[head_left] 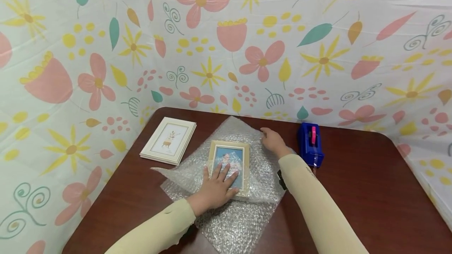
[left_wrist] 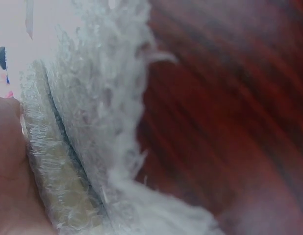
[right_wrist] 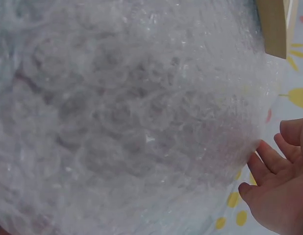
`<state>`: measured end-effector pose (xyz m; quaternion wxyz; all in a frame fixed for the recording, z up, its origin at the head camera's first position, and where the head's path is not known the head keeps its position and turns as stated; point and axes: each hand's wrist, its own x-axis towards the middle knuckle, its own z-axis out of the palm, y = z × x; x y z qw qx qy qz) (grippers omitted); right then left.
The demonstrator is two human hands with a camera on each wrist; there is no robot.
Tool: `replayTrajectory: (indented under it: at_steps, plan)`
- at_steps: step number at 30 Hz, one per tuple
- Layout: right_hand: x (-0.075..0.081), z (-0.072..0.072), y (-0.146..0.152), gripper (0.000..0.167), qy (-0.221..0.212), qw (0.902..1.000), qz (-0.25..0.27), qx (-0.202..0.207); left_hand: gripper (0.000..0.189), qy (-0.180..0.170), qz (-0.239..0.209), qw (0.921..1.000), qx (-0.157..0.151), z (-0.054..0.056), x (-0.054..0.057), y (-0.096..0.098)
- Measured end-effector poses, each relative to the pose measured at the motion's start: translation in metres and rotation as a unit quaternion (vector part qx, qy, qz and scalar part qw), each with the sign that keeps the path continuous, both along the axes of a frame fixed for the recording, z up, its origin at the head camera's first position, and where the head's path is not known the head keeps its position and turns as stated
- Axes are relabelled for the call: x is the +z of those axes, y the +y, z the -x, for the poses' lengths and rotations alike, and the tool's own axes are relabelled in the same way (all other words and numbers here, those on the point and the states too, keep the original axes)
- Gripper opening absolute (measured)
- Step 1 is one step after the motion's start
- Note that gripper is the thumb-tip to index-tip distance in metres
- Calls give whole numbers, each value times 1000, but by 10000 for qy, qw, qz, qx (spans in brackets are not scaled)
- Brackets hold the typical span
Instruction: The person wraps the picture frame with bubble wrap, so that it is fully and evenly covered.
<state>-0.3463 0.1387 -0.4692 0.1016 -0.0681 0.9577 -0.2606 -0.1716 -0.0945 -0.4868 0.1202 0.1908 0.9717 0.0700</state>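
Note:
A gold-edged picture frame (head_left: 246, 158) with a blue picture lies on a sheet of bubble wrap (head_left: 236, 222) set cornerwise on the table. Folded wrap from the left and right covers the frame's lower part. My left hand (head_left: 216, 191) presses flat on the frame through this layer, fingers spread. In the left wrist view, the frame's wrapped side (left_wrist: 58, 166) runs along the hand. Beyond the frame's upper right, my right hand (head_left: 273, 142) is at the edge of the wrap. Its fingers (right_wrist: 271, 159) are loosely bent, with fingertips right at the film's edge in the right wrist view.
Stacked white picture frames (head_left: 168, 140) lie at the table's left, close to a wrap corner. A blue tape dispenser (head_left: 310, 144) with a pink part stands right of my right hand, a strip of tape hanging from it. A flower-patterned cloth (head_left: 261, 62) hangs behind the brown table (head_left: 363, 191).

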Motion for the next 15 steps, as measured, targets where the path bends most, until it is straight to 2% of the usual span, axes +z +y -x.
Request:
replayTrajectory:
  at_steps: [5,10,12,15]
  plan:
    - [1,2,0,45,184,9995,256,-99,61,12,-11,10000,30,0,0,0]
    - [6,0,-1,40,467,9949,788,-425,61,48,-12,10000,25,1,-4,0]
    - [9,-1,-2,42,532,9930,931,-494,61,56,-10,10000,21,1,-5,1]
    - [13,-1,-3,48,524,9936,929,-372,61,60,2,10000,14,2,-5,1]
